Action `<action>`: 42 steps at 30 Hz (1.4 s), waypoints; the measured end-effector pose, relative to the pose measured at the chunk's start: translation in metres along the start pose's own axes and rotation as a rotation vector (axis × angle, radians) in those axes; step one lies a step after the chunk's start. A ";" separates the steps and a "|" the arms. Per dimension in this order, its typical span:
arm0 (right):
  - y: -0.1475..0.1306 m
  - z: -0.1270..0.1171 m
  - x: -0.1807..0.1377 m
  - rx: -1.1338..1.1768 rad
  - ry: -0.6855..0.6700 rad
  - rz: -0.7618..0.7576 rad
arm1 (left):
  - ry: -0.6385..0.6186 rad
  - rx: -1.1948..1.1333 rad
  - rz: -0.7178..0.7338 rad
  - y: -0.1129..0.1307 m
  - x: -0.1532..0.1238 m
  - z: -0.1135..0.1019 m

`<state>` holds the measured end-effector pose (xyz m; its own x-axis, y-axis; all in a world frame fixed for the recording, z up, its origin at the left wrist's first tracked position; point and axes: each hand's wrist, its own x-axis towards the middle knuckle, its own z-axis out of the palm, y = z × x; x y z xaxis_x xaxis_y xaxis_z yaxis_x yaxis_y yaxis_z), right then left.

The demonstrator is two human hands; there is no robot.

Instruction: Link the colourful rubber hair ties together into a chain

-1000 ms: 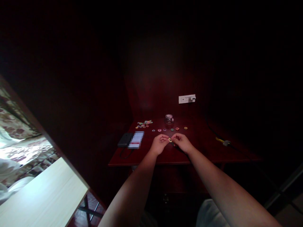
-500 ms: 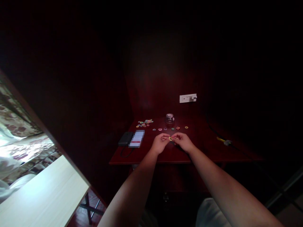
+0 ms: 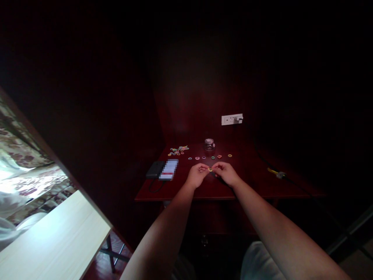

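Over the dark red table (image 3: 250, 182), my left hand (image 3: 196, 175) and my right hand (image 3: 226, 173) meet fingertip to fingertip. Both pinch one small yellow ring (image 3: 210, 170) between them, and it looks slightly stretched sideways. Behind the hands lies a row of several small coloured rings (image 3: 208, 157). A loose pile of more coloured rings (image 3: 178, 150) sits at the back left. A small glass jar (image 3: 209, 144) stands upright behind the row.
A dark flat device (image 3: 155, 169) and a blurred card or box (image 3: 169, 170) lie at the table's left. A white wall socket (image 3: 231, 119) with a plug is behind. A yellow-tipped cable (image 3: 275, 173) lies right. A pale wooden table (image 3: 55, 237) stands lower left.
The hands have stayed together on the yellow ring, which now looks pulled a little flatter. The view has shifted slightly; nothing else on the table moved.
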<state>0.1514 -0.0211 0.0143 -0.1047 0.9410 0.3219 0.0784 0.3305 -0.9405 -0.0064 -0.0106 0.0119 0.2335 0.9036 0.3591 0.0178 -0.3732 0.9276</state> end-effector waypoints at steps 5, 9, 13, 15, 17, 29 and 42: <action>-0.001 0.001 0.000 0.001 0.009 -0.010 | 0.006 0.029 0.000 -0.001 0.000 0.000; 0.003 0.001 0.001 0.012 0.014 -0.020 | 0.010 0.042 0.009 -0.004 0.002 0.000; 0.003 0.001 0.001 0.008 0.002 -0.010 | 0.005 0.040 0.010 -0.006 0.002 0.000; 0.002 0.001 0.001 0.004 -0.003 -0.007 | -0.003 0.028 0.014 -0.005 0.002 0.000; 0.002 0.001 0.001 0.007 -0.005 -0.012 | -0.005 0.022 0.015 -0.003 0.001 0.000; 0.004 0.002 0.002 0.062 -0.026 0.001 | -0.006 0.016 0.029 -0.009 0.002 0.000; 0.007 0.000 0.002 -0.054 -0.052 -0.037 | -0.028 0.011 0.016 -0.008 0.001 0.001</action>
<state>0.1514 -0.0167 0.0086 -0.1597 0.9234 0.3491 0.1268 0.3699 -0.9204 -0.0050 -0.0073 0.0049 0.2611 0.8914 0.3704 0.0250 -0.3898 0.9205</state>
